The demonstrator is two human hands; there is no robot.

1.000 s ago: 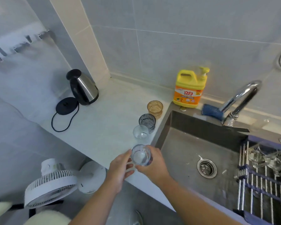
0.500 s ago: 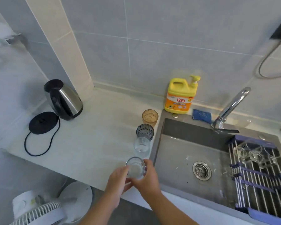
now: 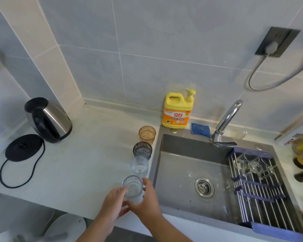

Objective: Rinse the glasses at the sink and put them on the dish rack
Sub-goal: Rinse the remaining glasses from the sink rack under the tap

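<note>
Pale grey tiles (image 3: 164, 41) are covering the wall across the upper part of the frame, and soft daylight is falling evenly on them. At the upper left a cream tiled column (image 3: 47, 58) is running down to the white countertop (image 3: 77, 163), which is filling the left and middle of the frame. At the upper right a dark wall socket (image 3: 276, 41) is holding a grey plug, and its cable (image 3: 257, 81) is looping downward. Grey floor (image 3: 24, 212) is showing at the lower left.

Left hand (image 3: 112, 205) and right hand (image 3: 145, 201) grip 1 clear glass (image 3: 132, 186) beside sink (image 3: 187, 163).
</note>
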